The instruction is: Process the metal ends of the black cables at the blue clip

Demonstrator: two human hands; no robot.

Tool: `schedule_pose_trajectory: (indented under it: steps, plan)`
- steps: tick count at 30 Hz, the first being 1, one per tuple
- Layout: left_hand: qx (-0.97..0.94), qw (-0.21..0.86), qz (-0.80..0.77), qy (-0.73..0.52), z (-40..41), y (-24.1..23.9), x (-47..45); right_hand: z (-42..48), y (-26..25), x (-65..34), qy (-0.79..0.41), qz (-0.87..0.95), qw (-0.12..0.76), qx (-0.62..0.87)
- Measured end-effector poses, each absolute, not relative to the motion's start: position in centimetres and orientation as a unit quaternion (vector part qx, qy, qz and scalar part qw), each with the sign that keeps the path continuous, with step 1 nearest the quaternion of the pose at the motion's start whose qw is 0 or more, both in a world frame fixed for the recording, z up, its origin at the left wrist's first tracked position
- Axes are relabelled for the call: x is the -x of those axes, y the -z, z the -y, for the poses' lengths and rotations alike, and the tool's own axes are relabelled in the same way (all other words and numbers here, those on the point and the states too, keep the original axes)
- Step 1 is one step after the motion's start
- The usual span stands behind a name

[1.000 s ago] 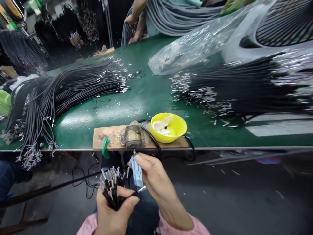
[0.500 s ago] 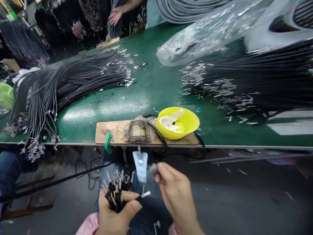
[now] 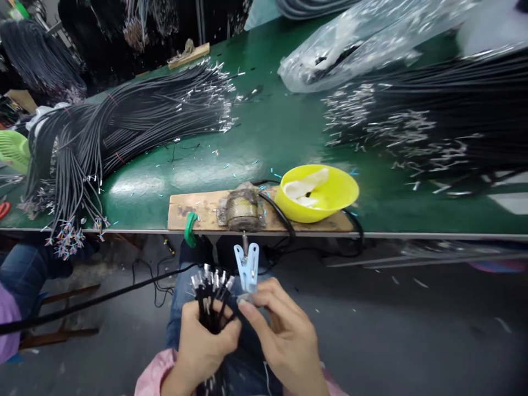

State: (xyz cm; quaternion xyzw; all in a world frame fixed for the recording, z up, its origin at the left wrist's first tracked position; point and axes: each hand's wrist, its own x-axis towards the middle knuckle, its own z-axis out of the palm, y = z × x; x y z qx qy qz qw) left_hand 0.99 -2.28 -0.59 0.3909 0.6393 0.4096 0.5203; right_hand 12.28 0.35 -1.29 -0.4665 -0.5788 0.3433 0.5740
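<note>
My left hand is closed round a small bunch of black cable ends with metal tips pointing up, held over my lap. My right hand is right beside it, its fingertips pinching a small metal piece at the bunch. A pale blue clothes peg hangs just above my hands on a pin of the small motor. The motor is fixed to a wooden board clamped at the green table's near edge.
A yellow bowl with white bits stands on the board's right end. Large bundles of black cables lie left and right on the table, a clear plastic bag behind. Another person's knee shows at far left.
My right hand has moved left and down from beside the peg to meet the cable bunch. My left hand has lifted the bunch slightly. The view has tilted down.
</note>
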Motion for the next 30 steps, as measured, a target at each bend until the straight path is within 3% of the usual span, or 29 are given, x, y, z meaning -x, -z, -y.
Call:
schedule_pose_trajectory:
  steps: [6, 10, 13, 19, 23, 26, 30]
  plan:
    - [-0.301, 0.606, -0.605, -0.42, 3.2, 2.2, -1.0, 0.0, 2.9, -11.1, -0.469, 0.435, 0.634, 0.434]
    - [-0.289, 0.643, -0.58, -0.407, 3.0, 2.1, -0.8, -0.3, 3.6, -11.0, -0.656, 0.313, 0.573, 0.379]
    - [-0.288, 0.646, -0.583, -0.4, 2.8, 1.9, -0.6, -0.5, 3.3, -11.9, -0.665, 0.295, 0.559, 0.397]
    - [-0.309, 0.554, -0.637, -0.438, 3.3, 1.6, -0.5, -0.3, 2.4, -12.1, -0.574, 0.409, 0.569, 0.424]
    - [-0.34, 0.49, -0.665, -0.45, 3.5, 1.4, -0.7, 0.1, 2.4, -11.5, -0.277, 0.546, 0.644, 0.459]
    - [-0.372, 0.479, -0.664, -0.437, 3.4, 1.5, -0.9, 0.0, 2.4, -11.9, -0.094, 0.649, 0.617, 0.435]
    - [-0.396, 0.45, -0.675, -0.431, 3.1, 1.7, -0.6, -0.4, 2.2, -12.6, -0.111, 0.705, 0.567, 0.412]
